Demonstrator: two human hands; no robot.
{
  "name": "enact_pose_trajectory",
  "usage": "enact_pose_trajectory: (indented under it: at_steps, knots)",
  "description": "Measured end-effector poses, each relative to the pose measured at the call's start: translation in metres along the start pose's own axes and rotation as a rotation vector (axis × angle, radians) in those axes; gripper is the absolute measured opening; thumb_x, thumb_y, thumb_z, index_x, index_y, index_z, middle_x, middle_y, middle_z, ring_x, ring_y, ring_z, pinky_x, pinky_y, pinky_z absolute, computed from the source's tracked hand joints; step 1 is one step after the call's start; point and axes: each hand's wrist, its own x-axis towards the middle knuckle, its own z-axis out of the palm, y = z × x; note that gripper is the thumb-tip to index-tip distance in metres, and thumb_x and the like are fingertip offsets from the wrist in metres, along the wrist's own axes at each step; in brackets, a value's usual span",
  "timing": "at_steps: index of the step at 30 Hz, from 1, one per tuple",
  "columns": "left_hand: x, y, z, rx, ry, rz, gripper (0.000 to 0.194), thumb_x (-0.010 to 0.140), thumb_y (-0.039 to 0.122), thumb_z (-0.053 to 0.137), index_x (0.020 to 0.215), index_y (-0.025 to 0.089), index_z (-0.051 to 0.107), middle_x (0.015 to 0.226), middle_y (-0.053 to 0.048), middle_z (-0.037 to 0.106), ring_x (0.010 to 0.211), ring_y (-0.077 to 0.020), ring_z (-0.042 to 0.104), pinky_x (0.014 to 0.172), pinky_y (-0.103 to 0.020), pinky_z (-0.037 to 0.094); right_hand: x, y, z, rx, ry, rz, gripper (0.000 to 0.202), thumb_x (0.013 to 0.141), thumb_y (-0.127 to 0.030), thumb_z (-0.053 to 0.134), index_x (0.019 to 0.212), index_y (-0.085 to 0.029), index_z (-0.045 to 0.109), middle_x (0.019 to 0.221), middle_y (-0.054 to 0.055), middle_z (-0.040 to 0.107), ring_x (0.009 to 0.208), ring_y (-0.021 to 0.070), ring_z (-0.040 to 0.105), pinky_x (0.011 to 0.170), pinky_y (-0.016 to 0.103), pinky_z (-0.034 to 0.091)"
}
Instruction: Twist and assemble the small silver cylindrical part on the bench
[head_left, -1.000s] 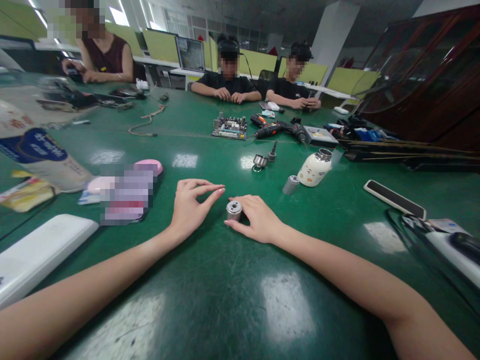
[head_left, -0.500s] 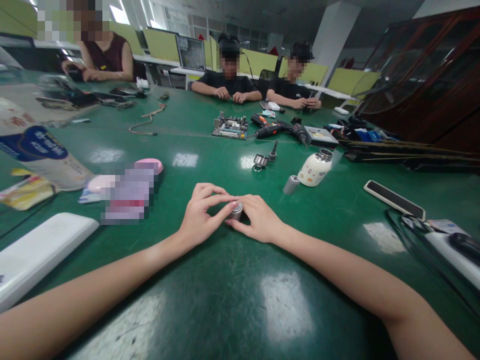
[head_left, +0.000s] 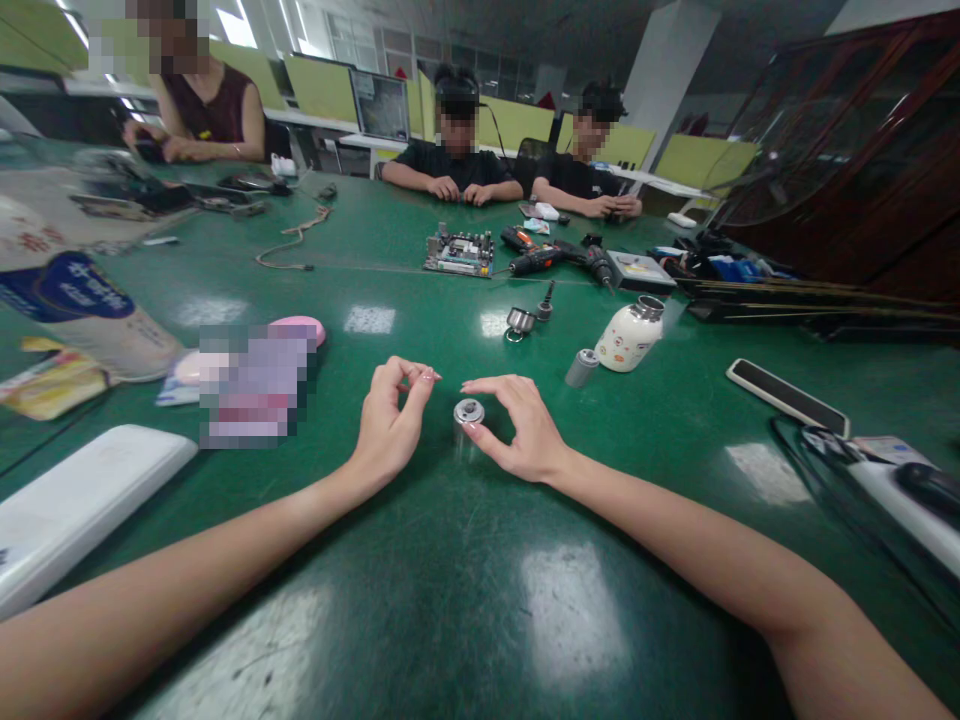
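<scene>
A small silver metal cylinder [head_left: 469,412] stands upright on the green table, its round top showing a dark centre and small holes. Around its right side curves my right hand [head_left: 521,430], thumb and fingers apart; the thumb tip overlaps the cylinder's near edge, and I cannot tell whether it touches. My left hand [head_left: 391,420] is a short way to the left, apart from the cylinder. Its thumb and fingertips are pinched together, and anything between them is too small to make out. A second silver cylinder [head_left: 581,369] stands further right, beside a cream bottle [head_left: 630,335] without a lid.
A metal bottle lid [head_left: 519,323] lies beyond my hands. Further back are a circuit board [head_left: 459,254] and power drills [head_left: 536,258]. A phone [head_left: 787,397] and cables are at right. A white slab-shaped device [head_left: 97,505] and a purple pouch [head_left: 259,385] lie left. Several people sit opposite.
My left hand has come off the cylinder and moved left, fingertips pinched. The fingers of my right hand have spread from the cylinder, whose top is now uncovered.
</scene>
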Motion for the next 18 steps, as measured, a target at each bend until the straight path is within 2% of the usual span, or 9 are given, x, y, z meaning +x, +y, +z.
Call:
enact_pose_trajectory:
  at_steps: [5,10,18]
  knots:
    - [-0.0001,-0.0006,0.0003,-0.027,-0.004,0.011,0.018,0.091,0.034,0.048,0.077,0.022,0.045,0.090,-0.003,0.064,0.093,-0.0209,0.059,0.084,-0.036,0.043,-0.0006,0.0003,0.0014,0.050,0.075,-0.051,0.020,0.088,-0.031,0.057,0.106,-0.023,0.061,0.113,0.005,0.069,0.106,0.0216,0.062,0.094,0.040,0.041]
    - [-0.0010,0.0016,-0.0005,0.017,0.006,0.023,0.017,0.091,0.032,0.048,0.077,0.022,0.047,0.090,-0.003,0.064,0.093,-0.0212,0.058,0.082,-0.036,0.042,-0.0002,0.0000,0.0029,0.055,0.156,-0.007,0.011,0.087,-0.030,0.057,0.095,-0.023,0.061,0.106,0.005,0.071,0.102,0.0217,0.064,0.092,0.040,0.041]
    - [-0.0006,0.0031,0.0004,-0.001,-0.049,-0.013,0.019,0.091,0.031,0.046,0.074,0.022,0.042,0.091,-0.004,0.065,0.093,-0.0211,0.059,0.085,-0.038,0.042,0.0004,-0.0014,0.0019,0.050,0.101,-0.019,0.024,0.086,-0.029,0.059,0.109,-0.022,0.059,0.113,0.006,0.069,0.106,0.0222,0.062,0.091,0.038,0.040]
